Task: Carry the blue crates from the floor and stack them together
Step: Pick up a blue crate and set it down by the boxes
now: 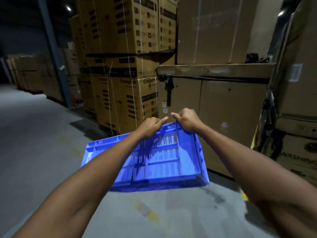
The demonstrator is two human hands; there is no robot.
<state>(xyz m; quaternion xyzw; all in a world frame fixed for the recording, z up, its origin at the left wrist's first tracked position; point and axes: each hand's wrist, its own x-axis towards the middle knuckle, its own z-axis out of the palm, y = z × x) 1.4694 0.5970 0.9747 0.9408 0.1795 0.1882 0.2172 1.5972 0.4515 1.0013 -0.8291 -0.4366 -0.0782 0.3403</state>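
Blue crate (154,162) tilted above floor (34,152), left hand (151,126) and right hand (187,120) fingers curled round its far rim

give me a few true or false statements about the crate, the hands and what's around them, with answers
1. Both hands grip the same far edge of the blue crate. True: the left hand and right hand sit side by side on it.
2. The crate rests flat on the floor. False: it hangs tilted above the grey floor.
3. The crate is full of goods. False: it looks empty, its slotted base showing.
4. Stacked cardboard boxes stand ahead. True.
5. A second blue crate is in view. False: only one shows.
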